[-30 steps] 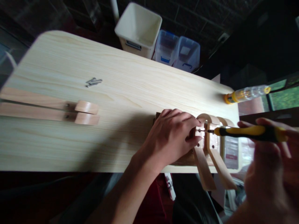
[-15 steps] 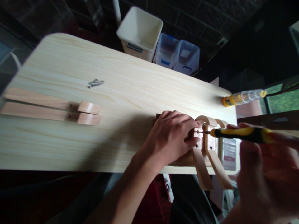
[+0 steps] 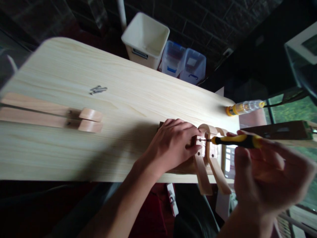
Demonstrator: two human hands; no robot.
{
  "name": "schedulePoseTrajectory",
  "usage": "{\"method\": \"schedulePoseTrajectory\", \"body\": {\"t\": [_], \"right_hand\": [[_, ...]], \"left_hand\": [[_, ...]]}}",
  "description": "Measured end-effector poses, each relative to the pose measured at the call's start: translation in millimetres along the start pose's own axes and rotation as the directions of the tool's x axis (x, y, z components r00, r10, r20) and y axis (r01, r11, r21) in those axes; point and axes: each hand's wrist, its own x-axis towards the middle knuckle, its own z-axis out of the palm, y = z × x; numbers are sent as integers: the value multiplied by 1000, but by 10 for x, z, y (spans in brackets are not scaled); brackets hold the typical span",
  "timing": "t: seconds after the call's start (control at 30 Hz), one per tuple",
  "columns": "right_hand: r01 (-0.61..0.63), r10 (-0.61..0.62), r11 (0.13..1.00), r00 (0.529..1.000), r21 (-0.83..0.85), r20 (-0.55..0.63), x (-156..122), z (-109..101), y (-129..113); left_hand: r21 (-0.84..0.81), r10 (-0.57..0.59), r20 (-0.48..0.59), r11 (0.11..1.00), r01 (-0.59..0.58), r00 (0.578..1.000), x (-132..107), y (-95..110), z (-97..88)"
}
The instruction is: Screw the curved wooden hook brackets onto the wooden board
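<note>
My left hand (image 3: 172, 145) is closed over a bent wooden piece (image 3: 207, 158) at the near right edge of the light wooden table (image 3: 123, 99), with its fingertips pinched by a small screw. My right hand (image 3: 267, 175) grips a black and yellow screwdriver (image 3: 235, 141) whose tip sits on that screw. The piece's two curved legs stick out past the table's front edge.
Two more bent wooden pieces (image 3: 49, 114) lie at the left. A few loose screws (image 3: 98, 89) lie mid-table. A second screwdriver with a clear handle (image 3: 244, 107) rests at the far right corner. A white bin (image 3: 146, 39) and clear plastic boxes (image 3: 183, 61) stand on the floor beyond.
The view has shifted so everything sits a little further left. My right hand has turned on the screwdriver and come closer to the wooden piece. My left hand keeps its hold.
</note>
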Motion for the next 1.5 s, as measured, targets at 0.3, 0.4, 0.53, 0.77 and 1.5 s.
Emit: {"method": "schedulePoseTrajectory", "body": {"t": [0.3, 0.4, 0.53, 0.77, 1.5], "right_hand": [[-68, 67, 997, 996, -25, -51, -80, -83, -20], [-42, 41, 999, 997, -20, -58, -81, -88, 5], [-43, 44, 999, 998, 32, -49, -66, -61, -8], [13, -12, 999, 999, 33, -51, -34, -19, -23], [-5, 5, 1000, 996, 1, -86, -11, 80, -81]], "left_hand": [[7, -13, -17, 1000, 13, 1000, 10, 14, 9], [8, -21, -16, 1000, 21, 1000, 25, 31, 6], [10, -13, -9, 1000, 13, 1000, 38, 36, 0], [18, -5, -10, 1000, 6, 1000, 30, 20, 14], [14, -14, 12, 1000, 14, 1000, 36, 44, -17]]}}
